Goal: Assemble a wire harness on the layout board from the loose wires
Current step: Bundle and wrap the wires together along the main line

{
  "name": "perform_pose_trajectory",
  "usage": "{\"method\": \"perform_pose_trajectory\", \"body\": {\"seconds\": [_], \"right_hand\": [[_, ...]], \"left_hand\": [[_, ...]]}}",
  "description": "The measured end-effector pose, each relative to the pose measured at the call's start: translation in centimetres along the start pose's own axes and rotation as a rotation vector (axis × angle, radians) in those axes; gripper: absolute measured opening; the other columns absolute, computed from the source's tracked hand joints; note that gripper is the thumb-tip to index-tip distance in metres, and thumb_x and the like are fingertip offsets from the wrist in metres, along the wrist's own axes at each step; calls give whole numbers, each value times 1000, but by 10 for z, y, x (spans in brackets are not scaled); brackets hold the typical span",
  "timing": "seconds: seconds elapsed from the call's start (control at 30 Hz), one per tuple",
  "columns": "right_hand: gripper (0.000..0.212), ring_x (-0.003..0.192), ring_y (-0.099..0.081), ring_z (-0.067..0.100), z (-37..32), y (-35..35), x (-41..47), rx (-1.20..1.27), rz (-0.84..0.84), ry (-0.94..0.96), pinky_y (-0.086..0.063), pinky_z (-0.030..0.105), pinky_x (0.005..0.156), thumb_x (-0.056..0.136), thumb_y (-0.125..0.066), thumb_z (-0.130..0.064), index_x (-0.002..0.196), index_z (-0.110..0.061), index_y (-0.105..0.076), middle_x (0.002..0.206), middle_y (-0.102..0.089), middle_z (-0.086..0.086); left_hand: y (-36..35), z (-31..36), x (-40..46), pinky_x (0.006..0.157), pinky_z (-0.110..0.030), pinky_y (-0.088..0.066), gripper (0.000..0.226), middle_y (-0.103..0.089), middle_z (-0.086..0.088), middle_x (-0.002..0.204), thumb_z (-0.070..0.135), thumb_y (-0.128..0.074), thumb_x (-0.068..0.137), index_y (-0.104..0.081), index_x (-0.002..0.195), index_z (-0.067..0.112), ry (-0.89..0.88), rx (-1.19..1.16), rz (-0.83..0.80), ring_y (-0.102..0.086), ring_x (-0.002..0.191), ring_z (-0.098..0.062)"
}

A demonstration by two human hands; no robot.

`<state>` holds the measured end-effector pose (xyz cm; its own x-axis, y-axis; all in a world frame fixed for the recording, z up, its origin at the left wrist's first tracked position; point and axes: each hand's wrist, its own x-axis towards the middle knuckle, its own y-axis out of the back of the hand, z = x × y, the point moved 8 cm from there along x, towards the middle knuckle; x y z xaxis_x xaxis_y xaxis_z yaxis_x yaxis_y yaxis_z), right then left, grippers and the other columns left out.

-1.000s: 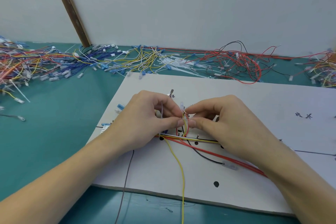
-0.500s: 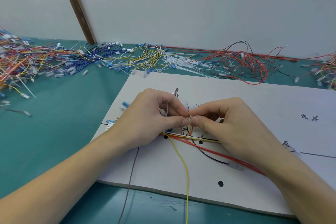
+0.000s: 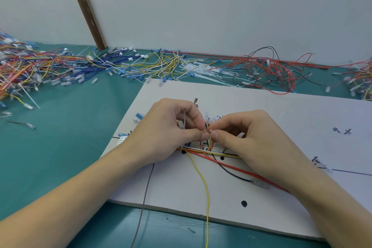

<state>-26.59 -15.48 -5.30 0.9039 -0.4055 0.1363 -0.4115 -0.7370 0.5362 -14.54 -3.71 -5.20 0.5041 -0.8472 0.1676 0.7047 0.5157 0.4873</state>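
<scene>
The white layout board (image 3: 281, 110) lies on the teal table. A bundle of red, yellow, white and black wires (image 3: 209, 152) runs across it between black marked dots. My left hand (image 3: 169, 133) and my right hand (image 3: 247, 137) meet fingertip to fingertip above the bundle. Both pinch a small upright cluster of wire ends (image 3: 209, 139) with a tiny white piece at the top; what that piece is I cannot tell. A yellow wire (image 3: 205, 191) and a grey wire (image 3: 146, 191) trail off the board's near edge. A black wire with a clear terminal (image 3: 258, 183) lies under my right wrist.
Heaps of loose coloured wires (image 3: 40, 68) with clear and blue terminals cover the table's far left and back. White cable ties (image 3: 203, 72) and tangled red and black wires (image 3: 275, 70) lie behind the board. A brown wooden strip (image 3: 84, 6) leans on the wall.
The head view has shifted slightly. Both hands stay together at the same spot on the bundle, with the fingertips now pinched closer over the wire ends.
</scene>
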Motion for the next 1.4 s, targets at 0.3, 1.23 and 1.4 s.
{"method": "perform_pose_trajectory", "body": {"seconds": [0.3,1.23,1.4], "right_hand": [[6,62,-65,6,1,1,2,34,-1,-20,-46,14,56,85,-84,-21,82,-26,-80,71,-75,-6],[11,60,-63,13,-13,3,-1,-78,47,61,-51,26,56,82,-71,-17,74,-23,-72,66,-70,-5],[16,60,-55,11,-16,-2,-2,-97,-4,102,-43,20,54,88,-66,-11,79,-25,-67,69,-65,-5]], "left_hand": [[-5,1,-1,63,-31,-53,26,-79,13,76,23,-88,78,-72,92,37,25,11,-13,-69,65,-10],[-2,7,-1,51,-8,-35,9,-65,19,64,26,-87,81,-82,79,33,-20,158,1,-51,51,4],[-4,8,0,52,-8,-35,7,-60,22,60,24,-85,84,-80,80,28,-13,139,-55,-48,51,4]]}}
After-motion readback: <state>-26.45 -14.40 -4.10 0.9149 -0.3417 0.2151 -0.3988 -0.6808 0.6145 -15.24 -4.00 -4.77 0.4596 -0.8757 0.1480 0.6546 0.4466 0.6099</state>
